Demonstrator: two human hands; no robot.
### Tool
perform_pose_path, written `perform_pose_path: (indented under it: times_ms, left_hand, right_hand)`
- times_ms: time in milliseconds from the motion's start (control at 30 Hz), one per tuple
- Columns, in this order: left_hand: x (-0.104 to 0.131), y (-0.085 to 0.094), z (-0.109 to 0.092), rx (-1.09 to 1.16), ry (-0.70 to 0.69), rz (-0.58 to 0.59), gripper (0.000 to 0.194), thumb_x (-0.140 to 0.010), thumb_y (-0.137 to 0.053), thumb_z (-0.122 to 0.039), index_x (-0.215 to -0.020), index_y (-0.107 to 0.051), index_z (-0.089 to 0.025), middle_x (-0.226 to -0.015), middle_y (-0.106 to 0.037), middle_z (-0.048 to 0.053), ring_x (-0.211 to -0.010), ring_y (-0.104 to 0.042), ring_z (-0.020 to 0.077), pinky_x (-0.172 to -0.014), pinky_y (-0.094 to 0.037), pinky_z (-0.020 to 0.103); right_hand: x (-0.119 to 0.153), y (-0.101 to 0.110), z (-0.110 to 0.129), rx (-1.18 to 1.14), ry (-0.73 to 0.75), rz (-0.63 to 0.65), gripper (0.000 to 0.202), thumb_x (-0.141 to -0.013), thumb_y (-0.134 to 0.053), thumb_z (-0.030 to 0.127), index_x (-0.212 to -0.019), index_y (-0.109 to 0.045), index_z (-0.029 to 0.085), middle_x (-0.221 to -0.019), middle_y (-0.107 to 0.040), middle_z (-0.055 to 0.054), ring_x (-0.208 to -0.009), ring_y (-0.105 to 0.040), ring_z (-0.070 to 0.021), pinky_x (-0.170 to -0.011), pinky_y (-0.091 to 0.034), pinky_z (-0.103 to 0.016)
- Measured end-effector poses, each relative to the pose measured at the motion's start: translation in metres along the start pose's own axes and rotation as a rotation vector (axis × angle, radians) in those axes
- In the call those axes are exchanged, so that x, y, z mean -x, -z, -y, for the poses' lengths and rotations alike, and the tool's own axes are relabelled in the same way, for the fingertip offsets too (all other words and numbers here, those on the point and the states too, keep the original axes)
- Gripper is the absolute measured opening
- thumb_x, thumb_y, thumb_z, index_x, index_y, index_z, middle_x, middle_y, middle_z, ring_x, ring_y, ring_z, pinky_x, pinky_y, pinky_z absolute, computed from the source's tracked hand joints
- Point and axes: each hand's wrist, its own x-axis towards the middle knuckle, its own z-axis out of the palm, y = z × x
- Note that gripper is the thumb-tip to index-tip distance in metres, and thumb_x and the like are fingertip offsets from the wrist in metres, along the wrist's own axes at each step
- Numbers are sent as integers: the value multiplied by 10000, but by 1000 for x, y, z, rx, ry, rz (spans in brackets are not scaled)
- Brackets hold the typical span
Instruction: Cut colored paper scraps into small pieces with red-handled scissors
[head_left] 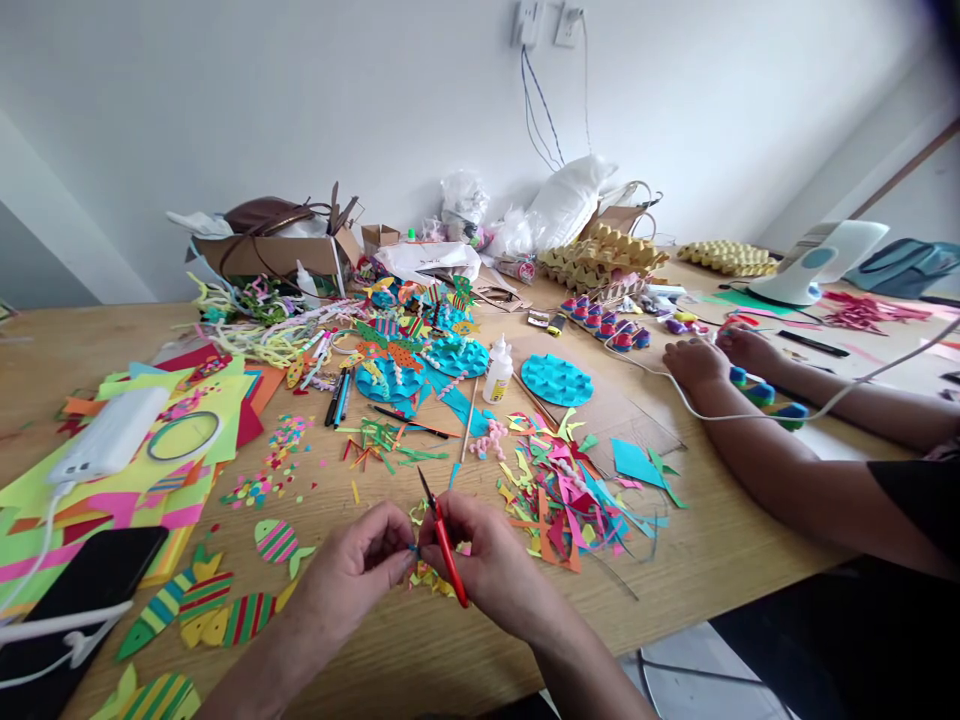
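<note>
My right hand (487,565) holds red-handled scissors (448,550), their dark blades pointing up and away. The fingertips of my left hand (360,560) are pinched on a tiny blue piece (415,548), close against the fingers of my right hand. Small yellow and green scraps (431,580) lie under both hands. Striped paper fish (251,617) rest on the table left of my left hand, along with a pink-and-green one (277,541). Beyond the hands are thin green and orange strips (390,440).
Colourful scraps (559,490) pile at the right. A glue bottle (498,372) stands near a blue bumpy disc (556,380). A phone (82,600), power bank (112,432) and paper sheets (240,385) lie left. Another person's arms (757,450) reach in from the right, near a white cable (720,417).
</note>
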Motion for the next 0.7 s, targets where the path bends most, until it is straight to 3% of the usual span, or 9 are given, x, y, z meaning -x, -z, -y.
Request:
perform_pose_path:
  times_ms: [133, 267, 500, 700]
  left_hand:
    - [1, -3, -5, 82, 0, 15, 41, -740, -554, -224, -729, -559, -185, -604, -499, -48, -570, -466, 123, -526, -376, 199]
    - [1, -4, -8, 34, -16, -28, 135, -747, -545, -259, -633, -537, -188, -552, -469, -51, -536, -446, 126, -505, -368, 199]
    - [0, 0, -14, -284, -63, -37, 143, -737, -515, -182, -622, -598, -194, -574, -536, -30, -573, -494, 150, -537, -361, 207]
    - [0, 1, -13, -280, -84, -21, 143, -748, -522, -182, -654, -628, -198, -613, -592, -17, -613, -541, 166, -574, -395, 214]
  right_hand:
    - [0, -5, -2, -95, -5, -92, 79, -709, -539, 124, -669, -493, 175, -603, -482, 56, -564, -448, -87, -521, -354, -178]
    - [1, -10, -5, -56, 13, -147, 92, -727, -542, 153, -656, -486, 173, -598, -497, 47, -569, -457, -93, -542, -373, -190]
    - [-1, 0, 4, 93, 35, -87, 76, -721, -565, 104, -684, -530, 160, -615, -503, 52, -570, -436, -86, -531, -338, -182]
    - [-1, 2, 2, 142, 51, -51, 125, -714, -546, 88, -640, -488, 170, -578, -449, 66, -553, -403, -83, -510, -297, -183]
